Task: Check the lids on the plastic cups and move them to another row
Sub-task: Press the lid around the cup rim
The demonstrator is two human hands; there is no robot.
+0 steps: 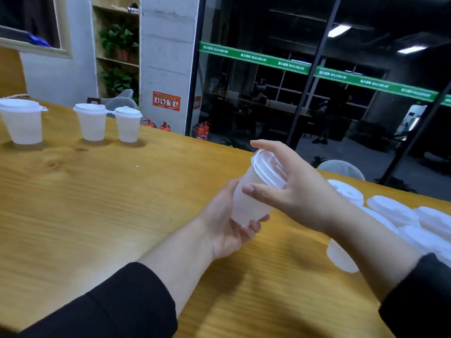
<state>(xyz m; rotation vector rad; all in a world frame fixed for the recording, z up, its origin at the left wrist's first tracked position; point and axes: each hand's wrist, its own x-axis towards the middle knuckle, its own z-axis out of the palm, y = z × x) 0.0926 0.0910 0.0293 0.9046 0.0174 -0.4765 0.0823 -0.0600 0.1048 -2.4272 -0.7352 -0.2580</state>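
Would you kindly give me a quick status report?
Left hand grips cup. Right hand open over lid. Path clear.

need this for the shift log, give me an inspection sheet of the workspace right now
surface: wooden table, yellow-brown grain, bare in the middle.
job's things: held cup with lid on, tilted, lifted off the table; three lidded cups upright in a row at far left; cluster of lidded cups at right, partly hidden by the forearm.
clutter: nothing seen.
grippers: left hand grips the cup's lower body; right hand lies over the lid, fingers spread and fairly straight.
cables: nothing seen.
surroundings: shelf with potted plants, fire extinguishers on the floor, glass wall with green banner, dark room beyond.
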